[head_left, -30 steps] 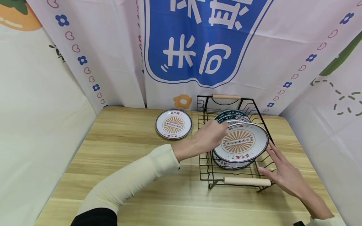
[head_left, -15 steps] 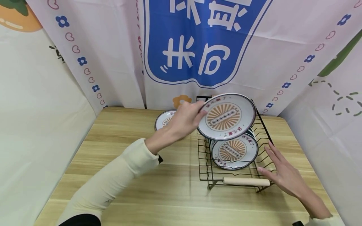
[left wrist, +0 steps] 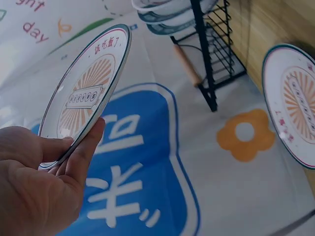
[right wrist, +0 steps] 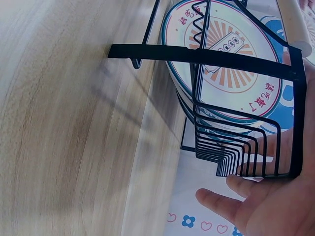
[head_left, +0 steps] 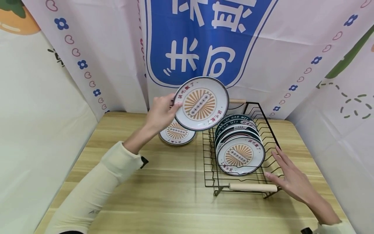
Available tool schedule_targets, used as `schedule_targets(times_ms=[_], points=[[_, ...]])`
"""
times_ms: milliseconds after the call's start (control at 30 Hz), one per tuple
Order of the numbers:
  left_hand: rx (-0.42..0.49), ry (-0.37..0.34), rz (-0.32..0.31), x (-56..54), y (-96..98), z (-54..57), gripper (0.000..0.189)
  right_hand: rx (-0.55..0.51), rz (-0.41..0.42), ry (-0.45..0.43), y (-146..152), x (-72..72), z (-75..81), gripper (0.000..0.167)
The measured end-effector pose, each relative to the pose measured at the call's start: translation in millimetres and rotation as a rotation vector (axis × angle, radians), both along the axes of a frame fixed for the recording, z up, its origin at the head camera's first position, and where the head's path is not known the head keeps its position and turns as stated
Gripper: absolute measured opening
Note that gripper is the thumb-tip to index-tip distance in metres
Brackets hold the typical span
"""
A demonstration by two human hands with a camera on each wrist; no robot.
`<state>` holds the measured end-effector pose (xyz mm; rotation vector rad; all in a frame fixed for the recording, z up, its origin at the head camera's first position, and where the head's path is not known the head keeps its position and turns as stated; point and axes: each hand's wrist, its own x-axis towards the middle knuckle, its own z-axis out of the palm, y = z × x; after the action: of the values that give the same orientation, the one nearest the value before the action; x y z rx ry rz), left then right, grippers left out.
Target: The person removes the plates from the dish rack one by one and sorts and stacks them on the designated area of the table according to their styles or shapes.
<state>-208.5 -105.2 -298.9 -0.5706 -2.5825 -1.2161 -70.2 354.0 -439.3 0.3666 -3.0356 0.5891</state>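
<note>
A white plate [head_left: 201,104] with a dark rim and an orange sunburst is pinched at its left edge by my left hand [head_left: 162,112]. It hangs tilted in the air, left of the black wire dish rack [head_left: 269,130]. In the left wrist view the thumb lies on the front of the plate [left wrist: 86,96], with fingers behind it. Below it a similar plate [head_left: 176,133] lies on the table, partly covered in the head view. My right hand [head_left: 295,180] rests by the rack's right side with fingers extended; in the right wrist view they lie along the wires [right wrist: 236,118].
Several plates stand leaning in the rack, the front one a sunburst plate [head_left: 241,156], with green-rimmed ones behind. A wooden handle [head_left: 252,187] spans the rack's near end. Printed cloth [head_left: 117,48] hangs behind the wooden table [head_left: 140,195] and along both sides.
My left hand has lifted the plate up out of the rack and carried it left, above the plate on the table. The right hand has stayed beside the rack.
</note>
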Motion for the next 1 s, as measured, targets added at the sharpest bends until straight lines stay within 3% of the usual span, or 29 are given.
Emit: schedule_targets(times_ms=[100,233,633,767,1000], points=[[-0.006,0.001,0.055,-6.4,-14.0,-9.4,0.026,0.001,-0.001,-0.001,-0.2,-0.6,-0.6,0.091],[-0.026,-0.051,0.106,-15.0,-32.3,-25.8,0.027,0.002,-0.004,0.0,-0.9,-0.7,-0.9,0.091],[-0.058,-0.301,0.181,-35.5,-70.5,-77.0,0.034,0.001,-0.002,0.004,-2.2,-0.9,0.8,0.09],[-0.03,-0.365,0.191,-40.9,-77.2,-96.2,0.029,0.0,-0.003,0.009,-2.8,-1.1,1.5,0.09],[0.104,-0.503,0.219,-49.4,-80.7,-121.2,0.025,0.0,-0.004,0.014,-2.8,0.1,1.0,0.09]])
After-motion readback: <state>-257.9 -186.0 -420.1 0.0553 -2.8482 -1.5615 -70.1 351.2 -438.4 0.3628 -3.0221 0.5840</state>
